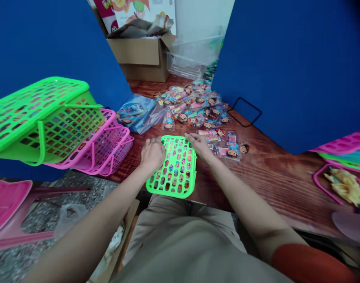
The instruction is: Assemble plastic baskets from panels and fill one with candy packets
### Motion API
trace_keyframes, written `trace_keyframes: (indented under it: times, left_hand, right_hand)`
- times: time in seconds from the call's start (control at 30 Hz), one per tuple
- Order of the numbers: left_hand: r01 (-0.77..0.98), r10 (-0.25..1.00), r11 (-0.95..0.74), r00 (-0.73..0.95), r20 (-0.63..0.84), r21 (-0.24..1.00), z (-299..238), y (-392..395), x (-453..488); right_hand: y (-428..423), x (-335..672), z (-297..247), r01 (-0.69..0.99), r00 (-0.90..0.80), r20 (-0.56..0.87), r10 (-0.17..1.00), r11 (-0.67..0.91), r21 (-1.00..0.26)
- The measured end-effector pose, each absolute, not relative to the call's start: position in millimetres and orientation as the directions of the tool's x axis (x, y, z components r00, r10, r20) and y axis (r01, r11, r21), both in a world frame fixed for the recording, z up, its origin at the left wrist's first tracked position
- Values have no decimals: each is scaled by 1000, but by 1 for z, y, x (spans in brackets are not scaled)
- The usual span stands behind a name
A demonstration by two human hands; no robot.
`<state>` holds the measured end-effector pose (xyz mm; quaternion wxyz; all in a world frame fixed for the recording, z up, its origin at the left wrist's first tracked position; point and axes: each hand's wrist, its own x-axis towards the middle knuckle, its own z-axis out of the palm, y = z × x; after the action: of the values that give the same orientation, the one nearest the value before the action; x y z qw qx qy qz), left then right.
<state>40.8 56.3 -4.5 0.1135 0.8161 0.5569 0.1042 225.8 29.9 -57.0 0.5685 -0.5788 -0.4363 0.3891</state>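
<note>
A bright green plastic basket with a slotted lid [176,161] lies in front of me at the table's near edge, and colourful items show through the slots. My left hand [154,152] is closed over its upper left edge, fingers curled. At the upper right corner, my right hand [200,144] pinches the rim between thumb and fingers. Just past the basket are several small clear packets [231,146] with cartoon-head pieces. Behind them spreads a larger pile of the same packets [194,104]. A blue plastic bag [143,108] lies left of the pile.
At left, a large filled green basket [62,122] sits on stacked pink baskets [105,147]. Blue panels [292,74] flank the table. An open cardboard box [138,53], a clear plastic bin [194,55] and a black wire frame [245,112] stand farther back. A yellow glove [346,186] lies right.
</note>
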Motion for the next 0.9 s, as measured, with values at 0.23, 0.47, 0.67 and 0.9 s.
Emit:
trace_keyframes:
  times: [0.23, 0.47, 0.67, 0.9]
  left_hand:
    - [761, 758, -633, 573, 312, 141, -8, 50, 42]
    - [636, 655, -754, 745, 123, 164, -6, 41, 47]
    - [604, 607, -795, 791, 85, 52, -15, 30, 50]
    - [613, 617, -787, 784, 65, 71, -12, 27, 50]
  right_hand:
    - [34, 227, -66, 65, 339, 91, 936, 73, -995]
    - [36, 229, -67, 96, 365, 142, 920, 115, -989]
    - [42, 231, -74, 69, 355, 183, 917, 169, -983]
    - [4, 236, -65, 142, 359, 282, 890, 246, -959]
